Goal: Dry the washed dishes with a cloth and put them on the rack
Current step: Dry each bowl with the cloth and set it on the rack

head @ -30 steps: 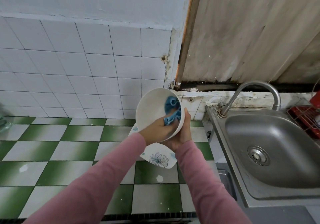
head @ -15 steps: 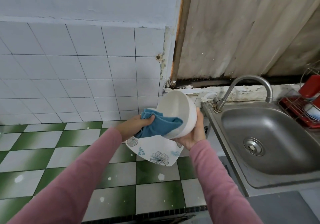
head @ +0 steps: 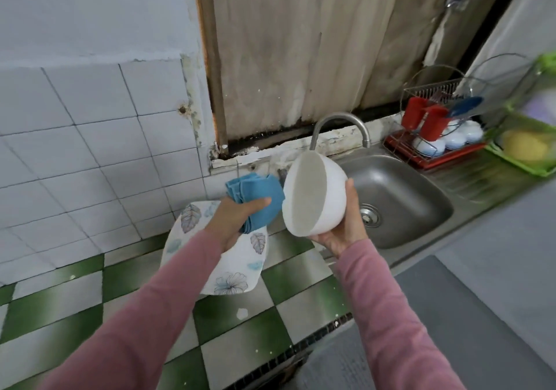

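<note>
My right hand (head: 346,227) holds a white bowl (head: 316,194) from below, tipped on its side with its opening facing left. My left hand (head: 237,218) grips a bunched blue cloth (head: 255,194) just left of the bowl, apart from it. Under my left hand a white plate with a flower print (head: 228,272) lies on the green and white tiled counter. The wire dish rack (head: 436,136) with a red tray stands at the far right behind the sink, holding red cups and several white bowls.
A steel sink (head: 397,200) with a curved tap (head: 340,127) lies right of the bowl. A green basket (head: 526,148) with a yellow thing stands at the right edge. White wall tiles rise at the left, a stained panel behind the sink.
The cloth has come out of the bowl and off its outside; my left hand now holds it apart. The view has swung right, showing the rack and basket.
</note>
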Demonstrator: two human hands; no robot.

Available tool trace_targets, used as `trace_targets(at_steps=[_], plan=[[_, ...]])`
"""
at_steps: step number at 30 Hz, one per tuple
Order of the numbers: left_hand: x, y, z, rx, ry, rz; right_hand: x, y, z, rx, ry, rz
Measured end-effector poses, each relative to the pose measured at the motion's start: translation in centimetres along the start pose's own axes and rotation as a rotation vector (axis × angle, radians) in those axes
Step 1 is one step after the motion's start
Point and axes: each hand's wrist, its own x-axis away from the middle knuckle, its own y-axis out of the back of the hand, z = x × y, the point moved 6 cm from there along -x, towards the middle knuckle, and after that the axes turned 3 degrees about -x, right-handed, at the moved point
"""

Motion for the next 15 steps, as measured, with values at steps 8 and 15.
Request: trace_targets(at_steps=[8, 15], plan=[[-1.3, -15.5, 3.2, -0.073, -0.043, 0.137, 7.2, 10.3, 11.0, 0.051, 0.226, -0.216], [-1.5, -33.3, 6.6, -0.127, -0.007, 0.263, 14.0, 20.6, 22.9, 0.141, 0.377, -0.430]])
